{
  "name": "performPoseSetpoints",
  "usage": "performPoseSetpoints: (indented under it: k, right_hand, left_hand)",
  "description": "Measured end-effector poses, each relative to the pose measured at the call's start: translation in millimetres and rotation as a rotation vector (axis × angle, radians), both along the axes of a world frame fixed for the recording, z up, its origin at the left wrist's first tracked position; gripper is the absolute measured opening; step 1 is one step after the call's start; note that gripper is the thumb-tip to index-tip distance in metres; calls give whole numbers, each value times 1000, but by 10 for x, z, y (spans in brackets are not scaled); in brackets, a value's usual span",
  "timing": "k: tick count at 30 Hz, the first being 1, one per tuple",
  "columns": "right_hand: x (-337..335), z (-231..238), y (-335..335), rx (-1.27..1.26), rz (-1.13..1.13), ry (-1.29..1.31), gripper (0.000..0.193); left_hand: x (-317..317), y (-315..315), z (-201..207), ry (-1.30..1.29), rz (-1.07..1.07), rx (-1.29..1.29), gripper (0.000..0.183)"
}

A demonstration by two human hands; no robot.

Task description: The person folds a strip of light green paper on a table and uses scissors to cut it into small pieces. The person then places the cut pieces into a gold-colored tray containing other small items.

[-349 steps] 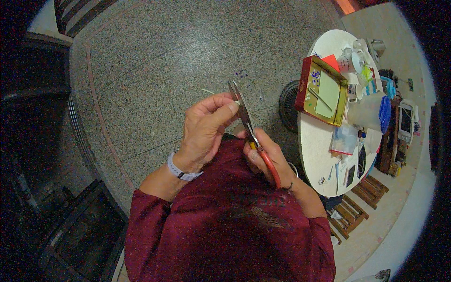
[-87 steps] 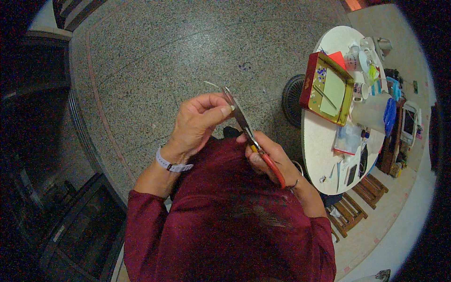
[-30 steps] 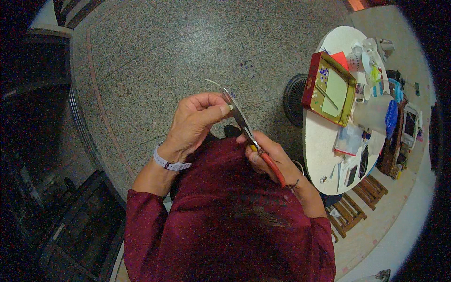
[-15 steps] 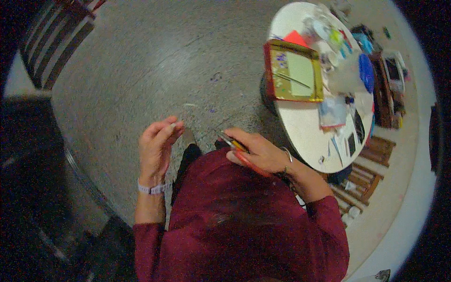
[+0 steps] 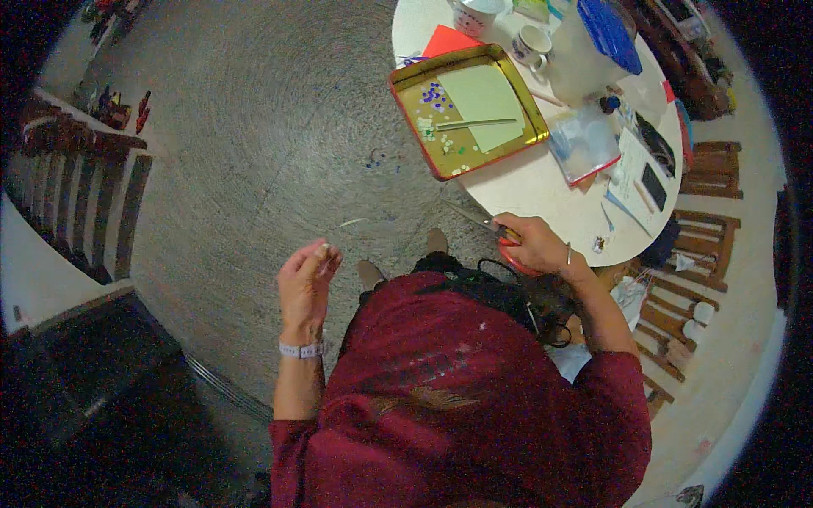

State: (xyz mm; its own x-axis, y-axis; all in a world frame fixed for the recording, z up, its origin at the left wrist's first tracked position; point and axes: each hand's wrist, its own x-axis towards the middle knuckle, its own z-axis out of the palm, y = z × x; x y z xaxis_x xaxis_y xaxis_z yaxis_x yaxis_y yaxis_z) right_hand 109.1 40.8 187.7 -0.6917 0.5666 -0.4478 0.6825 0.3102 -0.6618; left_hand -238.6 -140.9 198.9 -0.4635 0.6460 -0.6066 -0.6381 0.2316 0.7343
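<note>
My left hand [image 5: 306,284], with a pale band round its wrist, is closed in a pinch. A small whitish piece [image 5: 326,246] shows at its fingertips. Just beyond them appears a thin pale strip [image 5: 352,223]; I cannot tell whether it joins the piece or lies on the floor. In my right hand [image 5: 535,244] is a pair of scissors [image 5: 511,243] with red-orange handles, its blades pointing up and left. This hand is beside the near edge of the table. Its fingers wrap the handles.
On the white round table [image 5: 525,195], a red-rimmed gold tin [image 5: 506,159] holds pale green paper [image 5: 478,95], thin strips and small purple, white and green bits. Nearby are a mug [image 5: 531,46], a clear pouch [image 5: 584,144] and a blue lid [image 5: 610,35]. A slatted wooden chair [image 5: 85,190] stands left.
My view has shifted, bringing the table and tin closer to the middle. My hands are wider apart, with the scissors farther right and nearer the table. Both hands keep their grip.
</note>
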Motion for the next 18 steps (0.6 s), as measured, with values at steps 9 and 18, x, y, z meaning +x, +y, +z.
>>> performPoseSetpoints:
  k: [9,18]
  right_hand:
    - [721,-622,36,18,-199,18,29]
    - [865,-631,147,-93,-308,62,27]
  left_hand:
    - [547,1467,-132,99,-271,-57,13]
    - [779,2284,-502,216,-318,-129,6]
